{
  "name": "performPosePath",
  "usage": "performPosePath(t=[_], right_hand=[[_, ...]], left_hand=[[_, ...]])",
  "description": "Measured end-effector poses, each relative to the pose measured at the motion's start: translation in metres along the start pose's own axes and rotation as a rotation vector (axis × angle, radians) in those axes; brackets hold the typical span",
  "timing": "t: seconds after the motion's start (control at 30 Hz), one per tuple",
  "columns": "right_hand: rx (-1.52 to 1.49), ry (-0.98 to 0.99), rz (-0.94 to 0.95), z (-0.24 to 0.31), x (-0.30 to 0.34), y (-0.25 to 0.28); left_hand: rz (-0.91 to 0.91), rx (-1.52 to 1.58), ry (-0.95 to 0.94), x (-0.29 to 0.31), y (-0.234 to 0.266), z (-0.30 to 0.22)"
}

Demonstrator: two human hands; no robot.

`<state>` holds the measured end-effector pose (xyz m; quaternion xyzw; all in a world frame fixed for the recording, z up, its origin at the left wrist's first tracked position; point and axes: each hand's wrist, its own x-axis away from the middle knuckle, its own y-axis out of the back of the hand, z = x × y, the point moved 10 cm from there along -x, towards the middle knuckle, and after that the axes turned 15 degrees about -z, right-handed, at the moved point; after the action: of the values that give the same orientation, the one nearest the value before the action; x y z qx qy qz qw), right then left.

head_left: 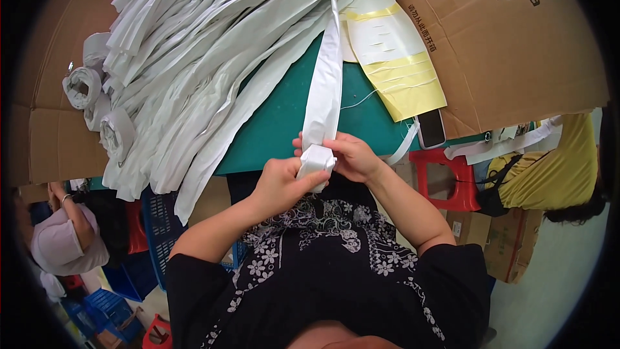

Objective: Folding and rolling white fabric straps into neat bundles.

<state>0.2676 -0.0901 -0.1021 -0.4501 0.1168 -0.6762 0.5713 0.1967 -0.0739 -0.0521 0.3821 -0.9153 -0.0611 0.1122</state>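
A long white fabric strip (323, 77) runs from the pile's far end toward me, and its near end is wound into a small, thick roll (318, 163). My left hand (282, 181) is wrapped round the roll from the left, thumb across its near side. At the roll's right, my right hand (352, 155) pinches the flat strip where it meets the roll, with the thumb on top and fingertips showing beyond the strip's left edge. A large heap of similar white strips (213, 71) covers the table's left side, several hanging over the near edge.
Finished-looking white rolls (117, 134) sit left of the heap. Yellow-and-white sheets (403, 77) and a phone (431, 129) lie at the right of the green table (278, 103). Cardboard (504, 58) walls both sides. A red stool (445, 178), blue crates (158, 232) and other people are nearby.
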Motion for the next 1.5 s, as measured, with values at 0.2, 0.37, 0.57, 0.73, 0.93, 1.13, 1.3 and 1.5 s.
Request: performPosePath(t=[0.2,0.37,0.57,0.73,0.93,1.13,1.3,1.5], right_hand=[[0.348,0.135,-0.042,-0.006,0.003,0.013],[0.336,0.120,-0.106,-0.011,-0.008,0.034],[0.455,0.233,-0.205,-0.005,-0.007,0.035],[0.117,0.196,-0.299,-0.001,-0.002,0.043],[-0.208,0.182,-0.202,0.005,-0.010,0.028],[0.025,0.313,-0.120,0.025,-0.001,0.016],[0.221,0.363,-0.248,0.020,-0.006,0.033],[-0.112,0.253,-0.419,0.010,-0.005,0.059]], left_hand=[[0.003,0.310,0.310,-0.027,-0.004,0.023],[0.011,0.396,0.560,-0.042,-0.007,0.043],[-0.033,0.330,0.616,-0.052,0.003,0.079],[-0.190,-0.227,-0.780,-0.018,0.014,-0.046],[-0.114,-0.352,-1.082,-0.008,-0.001,-0.052],[0.057,0.065,-0.038,-0.048,0.001,0.008],[0.103,0.429,0.435,-0.055,-0.014,0.036],[-0.097,-0.289,-0.870,-0.019,-0.006,-0.045]])
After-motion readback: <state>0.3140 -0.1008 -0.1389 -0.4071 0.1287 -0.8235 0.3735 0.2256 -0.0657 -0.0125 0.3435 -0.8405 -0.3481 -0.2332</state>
